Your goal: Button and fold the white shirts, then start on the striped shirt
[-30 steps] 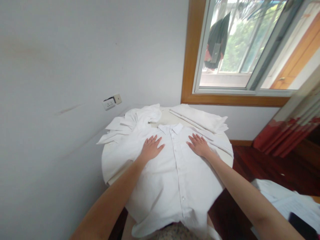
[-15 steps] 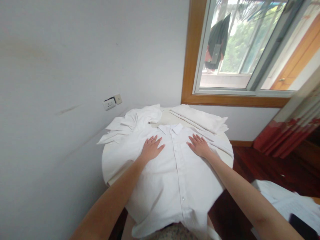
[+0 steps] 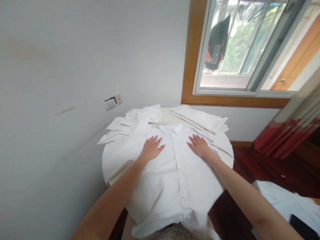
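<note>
A white button-up shirt (image 3: 165,176) lies front side up on a round table (image 3: 165,117), its collar toward the wall and its hem hanging over the near edge. My left hand (image 3: 151,148) rests flat on the left chest of the shirt as I see it, fingers spread. On the other side of the button strip, my right hand (image 3: 198,146) lies flat too, fingers apart. Neither hand grips the cloth. The shirt's sleeves reach out to both sides of the table.
Crumpled white cloth (image 3: 135,118) sits at the table's back left, and a folded white garment (image 3: 200,118) at the back right. A wall socket (image 3: 109,104) is close by on the left. A white-covered surface with a dark object (image 3: 302,226) stands at lower right, below a curtain (image 3: 282,133).
</note>
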{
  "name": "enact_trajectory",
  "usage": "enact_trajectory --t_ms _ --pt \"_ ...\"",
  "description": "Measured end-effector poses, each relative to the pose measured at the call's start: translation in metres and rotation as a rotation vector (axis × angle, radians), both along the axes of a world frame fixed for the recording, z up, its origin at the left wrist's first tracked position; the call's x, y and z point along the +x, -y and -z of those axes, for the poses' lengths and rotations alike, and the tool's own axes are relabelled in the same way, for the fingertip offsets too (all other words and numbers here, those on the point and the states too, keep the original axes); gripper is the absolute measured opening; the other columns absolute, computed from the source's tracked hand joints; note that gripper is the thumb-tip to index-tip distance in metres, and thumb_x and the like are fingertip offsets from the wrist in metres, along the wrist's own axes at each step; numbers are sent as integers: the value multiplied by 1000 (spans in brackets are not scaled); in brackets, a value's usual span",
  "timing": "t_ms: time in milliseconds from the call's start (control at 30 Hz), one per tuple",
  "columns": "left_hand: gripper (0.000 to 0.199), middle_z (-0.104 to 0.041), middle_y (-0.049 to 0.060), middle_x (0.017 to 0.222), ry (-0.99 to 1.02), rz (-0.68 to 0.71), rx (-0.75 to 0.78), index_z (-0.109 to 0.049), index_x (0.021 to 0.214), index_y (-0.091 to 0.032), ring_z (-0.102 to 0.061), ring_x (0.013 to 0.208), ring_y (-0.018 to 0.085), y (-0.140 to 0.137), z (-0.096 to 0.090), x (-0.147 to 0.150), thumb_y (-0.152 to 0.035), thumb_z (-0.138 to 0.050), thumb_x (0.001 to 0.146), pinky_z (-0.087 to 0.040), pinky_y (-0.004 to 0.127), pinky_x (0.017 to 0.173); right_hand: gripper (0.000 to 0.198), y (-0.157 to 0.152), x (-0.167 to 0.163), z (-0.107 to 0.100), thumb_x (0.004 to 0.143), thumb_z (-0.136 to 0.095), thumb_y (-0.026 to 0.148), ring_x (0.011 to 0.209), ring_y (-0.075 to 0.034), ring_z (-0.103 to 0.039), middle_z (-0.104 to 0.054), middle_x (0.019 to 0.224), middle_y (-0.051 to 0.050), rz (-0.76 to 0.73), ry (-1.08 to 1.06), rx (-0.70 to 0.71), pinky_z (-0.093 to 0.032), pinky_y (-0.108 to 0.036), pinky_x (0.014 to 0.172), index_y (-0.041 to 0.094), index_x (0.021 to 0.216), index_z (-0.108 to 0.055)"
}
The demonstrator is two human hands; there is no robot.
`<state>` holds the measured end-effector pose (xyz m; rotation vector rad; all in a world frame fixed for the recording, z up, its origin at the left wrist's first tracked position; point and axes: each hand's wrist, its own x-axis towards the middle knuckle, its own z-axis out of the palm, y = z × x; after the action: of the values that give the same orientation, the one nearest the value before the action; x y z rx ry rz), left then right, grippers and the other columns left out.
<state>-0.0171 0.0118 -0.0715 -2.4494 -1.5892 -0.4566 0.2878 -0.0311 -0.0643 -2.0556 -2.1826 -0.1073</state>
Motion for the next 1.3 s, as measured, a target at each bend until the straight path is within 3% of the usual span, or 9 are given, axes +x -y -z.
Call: enact_trajectory --t_ms 967,1067,1200,1300 --pt "59 -41 10 146 -13 -9 -1 -47 138 -26 -36 135 31 3 -2 1 -58 -31 91 -28 51 109 64 -1 1 2 94 -18 61 141 -25 -23 -26 154 -6 5 -2 5 -16 -45 113 26 145 -33" --pt "53 -41 11 146 -31 25 48 -47 137 -23 -33 136 30 7 -10 9 -48 -35 92 -26 50 111 64 0 0 3 94 -18 60 141 -25 -22 -26 154 -7 -1 -2 19 -16 -45 113 25 145 -34" --pt "47 -45 7 144 -28 166 75 -45 137 -20 -35 136 21 6 -20 35 -28 -32 93 -25 41 113 63 0 0 3 95 -18 59 141 -25 -20 -24 154 -8 -2 12 6 -16 -45 113 24 146 -33" --pt "47 -47 8 142 -10 216 13 -45 137 -17 -40 133 19 2 -18 53 -31 -31 95 -31 36 111 64 0 -1 1 95 -18 59 141 -25 -21 -25 154 -8 0 16 0 -16 -45 113 24 146 -33"
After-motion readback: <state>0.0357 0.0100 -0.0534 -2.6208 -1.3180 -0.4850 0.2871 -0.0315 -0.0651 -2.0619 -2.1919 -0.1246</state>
